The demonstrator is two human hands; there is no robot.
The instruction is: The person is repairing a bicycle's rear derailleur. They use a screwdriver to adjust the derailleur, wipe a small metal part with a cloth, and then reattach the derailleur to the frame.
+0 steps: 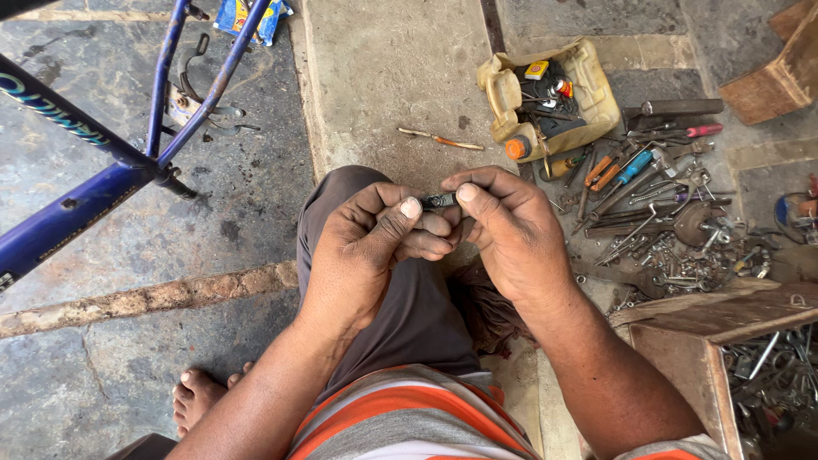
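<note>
Both my hands meet over my raised knee, pinching a small dark metal part (440, 201) between thumbs and fingertips. My left hand (368, 243) curls around it from the left, thumb on top. My right hand (509, 230) grips it from the right, thumb pressed beside the left one. Most of the part is hidden by my fingers. I sit low on the stone floor (383, 77) in grey trousers, one bare foot (198, 396) showing at the lower left.
A blue bicycle frame (77, 209) crosses the upper left. A cut plastic can (545, 98) with small items stands ahead, a heap of hand tools (652, 196) to its right. A wooden box (750, 366) of metal parts sits at the lower right. A screwdriver (439, 139) lies ahead.
</note>
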